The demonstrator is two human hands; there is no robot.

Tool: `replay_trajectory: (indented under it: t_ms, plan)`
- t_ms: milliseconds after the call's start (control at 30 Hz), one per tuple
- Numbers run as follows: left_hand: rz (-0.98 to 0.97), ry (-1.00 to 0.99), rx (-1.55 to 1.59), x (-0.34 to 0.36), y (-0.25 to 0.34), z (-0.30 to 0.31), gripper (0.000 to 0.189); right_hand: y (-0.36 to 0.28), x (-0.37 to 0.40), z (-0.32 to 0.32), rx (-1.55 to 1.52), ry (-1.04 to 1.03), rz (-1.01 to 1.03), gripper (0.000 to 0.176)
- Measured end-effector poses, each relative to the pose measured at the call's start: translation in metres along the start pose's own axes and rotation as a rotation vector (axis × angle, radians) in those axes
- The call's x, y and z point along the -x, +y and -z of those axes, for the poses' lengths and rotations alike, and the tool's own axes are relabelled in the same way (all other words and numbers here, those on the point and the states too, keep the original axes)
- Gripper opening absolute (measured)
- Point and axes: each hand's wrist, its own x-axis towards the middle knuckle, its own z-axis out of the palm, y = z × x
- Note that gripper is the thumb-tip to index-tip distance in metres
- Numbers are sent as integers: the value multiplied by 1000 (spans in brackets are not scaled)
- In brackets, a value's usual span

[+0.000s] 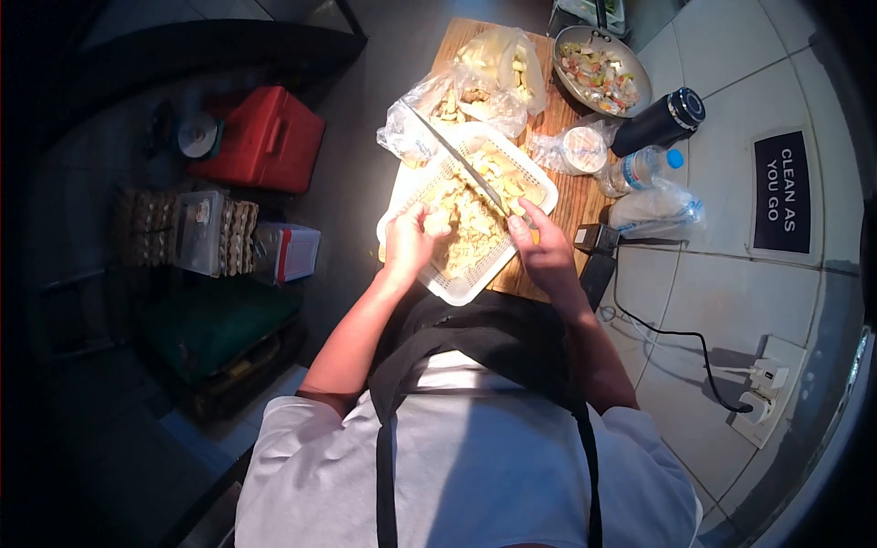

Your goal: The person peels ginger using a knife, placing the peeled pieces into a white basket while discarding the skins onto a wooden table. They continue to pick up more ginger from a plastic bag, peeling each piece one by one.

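The person stands at a wooden board [565, 196] with a white slotted basket [416, 187] lying across it, heaped with pale yellow pieces [470, 233] of cut food. The left hand [406, 242] sits at the basket's near left edge, its fingers curled down and pinched around one of those pieces. The right hand [545, 254] is at the near right edge, wrapped tight around the handle of a knife [457, 157]. The long blade slants up and away to the left, right across the basket and over its far rim. Beyond the basket lie crumpled plastic bags [484, 82] with more pale food inside. To their right is a metal bowl [603, 73] of mixed chopped bits. A black flask [660, 121] lies beside a water bottle [639, 169] with a blue cap, just off the board's right edge. Down on the dim floor to the left I can make out a red box [260, 137] and stacked egg trays [146, 228]. A dark sign [782, 192] on the tiled wall to the right reads "CLEAN AS YOU GO".
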Motion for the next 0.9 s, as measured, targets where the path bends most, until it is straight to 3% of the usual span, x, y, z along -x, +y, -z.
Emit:
replay_trajectory:
  t_ms: [100, 133, 200, 267, 300, 400, 533, 600, 667, 700, 800, 900]
  plan:
    - [-29, -150, -192, -11, -14, -9, 50, 9, -1, -4, 12, 29, 47, 46]
    - [-130, -202, -266, -10, -12, -4, 56, 13, 0, -6, -22, 26, 20, 49]
    - [-120, -193, -318, -16, -1, -1, 55, 16, 0, -7, -91, 15, -32, 55]
    - [22, -159, -172, -31, 13, 9, 48, 20, 1, -7, -17, 9, -74, 59]
    - [-102, -57, -141, -47, -3, 8, 44, 21, 2, -7, 61, 13, -86, 61]
    - [-132, 160, 88, -94, -7, 25, 28, 29, 0, -7, 181, -67, -209, 69]
    - [-202, 184, 173, -147, 21, 58, 24, 23, 6, -12, 374, -111, -257, 73]
    - [-238, 109, 28, -176, 31, 59, 23, 4, 5, -11, 485, -168, -287, 71]
    - [-222, -86, -78, -204, 41, 51, 22, 5, 7, -17, 455, -192, -293, 73]
    - [-340, -152, -152, -223, 33, 39, 20, 3, 6, -19, 462, -227, -321, 75]
    - [-383, -462, -306, -271, 29, 6, 16, -4, 5, -24, 492, -292, -364, 77]
    - [-359, -567, -392, -301, 33, -28, 17, -5, 8, -26, 453, -273, -362, 75]
